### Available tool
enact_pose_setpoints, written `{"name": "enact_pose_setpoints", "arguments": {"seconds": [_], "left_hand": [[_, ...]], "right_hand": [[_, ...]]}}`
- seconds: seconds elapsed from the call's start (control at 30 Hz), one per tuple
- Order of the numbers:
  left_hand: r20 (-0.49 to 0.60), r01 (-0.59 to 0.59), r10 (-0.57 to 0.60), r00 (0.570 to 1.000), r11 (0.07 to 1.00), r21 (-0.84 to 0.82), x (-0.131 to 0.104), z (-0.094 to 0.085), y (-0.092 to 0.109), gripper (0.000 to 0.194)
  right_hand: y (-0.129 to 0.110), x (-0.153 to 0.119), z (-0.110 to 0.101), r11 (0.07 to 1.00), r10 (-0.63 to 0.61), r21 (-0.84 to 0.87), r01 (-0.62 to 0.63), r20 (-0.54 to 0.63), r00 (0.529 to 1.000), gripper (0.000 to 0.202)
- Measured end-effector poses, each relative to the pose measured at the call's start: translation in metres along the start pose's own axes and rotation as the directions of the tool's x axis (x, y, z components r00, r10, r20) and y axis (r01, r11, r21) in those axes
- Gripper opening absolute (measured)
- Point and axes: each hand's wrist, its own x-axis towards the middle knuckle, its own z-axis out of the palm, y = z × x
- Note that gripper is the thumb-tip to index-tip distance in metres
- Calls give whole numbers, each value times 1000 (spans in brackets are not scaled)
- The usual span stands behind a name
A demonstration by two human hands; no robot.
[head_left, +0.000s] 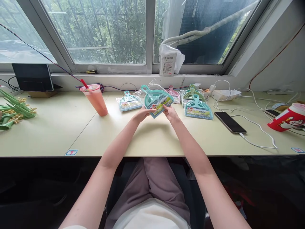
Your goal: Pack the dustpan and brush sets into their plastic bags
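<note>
Between my two hands, tilted above the table, is a teal mini dustpan and brush set (pixel 157 99) in clear plastic wrap with a yellow label. My left hand (pixel 143 114) grips its lower left edge, fingers under it. My right hand (pixel 170 113) pinches its lower right side. Similar wrapped sets lie around it: a teal one (pixel 130 102) to the left, a pink one (pixel 173 95) behind, a green one (pixel 192 93) and another teal one (pixel 198 108) to the right.
A cup of pink drink with a red straw (pixel 96 101) stands left on the table (pixel 95 143). Farther left are a tablet (pixel 32 77) and green stems (pixel 16 109). A phone on a white cable (pixel 230 122) and a red cup (pixel 288 118) lie right. A tissue pack (pixel 168 63) sits on the sill.
</note>
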Motion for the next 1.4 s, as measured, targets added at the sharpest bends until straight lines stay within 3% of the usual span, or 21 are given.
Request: {"name": "enact_pose_setpoints", "arguments": {"seconds": [0.13,0.23,0.37,0.47,0.53,0.63,0.73,0.97,1.2,1.33,1.4], "left_hand": [[63,67,-63,996,996,-57,0,6,-8,52],[174,116,-107,979,992,-46,-3,10,-11,53],[374,197,-194,907,980,29,-10,12,-7,65],[434,212,-210,876,976,43,-10,8,-3,73],[371,166,-159,915,986,15,-6,4,-2,73],[132,15,-8,991,998,-53,1,0,-3,63],[-37,-42,39,999,996,-76,4,3,-3,53],[105,51,-52,993,999,4,-2,9,-1,50],[-50,132,-131,990,991,4,4,3,-6,41],[-100,113,-120,988,991,-70,7,-4,-1,34],[-161,92,-111,981,988,-125,8,-11,2,29]], "right_hand": [[0,2,-1,999,-33,-12,32,-68,997,18],[-2,1,-1,999,-49,-10,48,-70,996,18],[-3,-1,1,998,-66,2,66,-52,996,18],[-4,-3,3,995,-91,30,93,-50,995,17],[-4,-3,5,992,-111,62,114,-44,993,14],[-2,-4,7,989,-120,88,121,-15,993,14],[1,-3,7,991,-113,71,112,1,994,16],[3,2,-2,995,-89,35,89,-26,996,18],[8,5,-2,1000,-25,-10,24,-60,998,12],[6,8,-2,997,18,-75,-19,-19,1000,7],[-1,10,-6,984,-18,-179,15,-13,1000,5]]}}
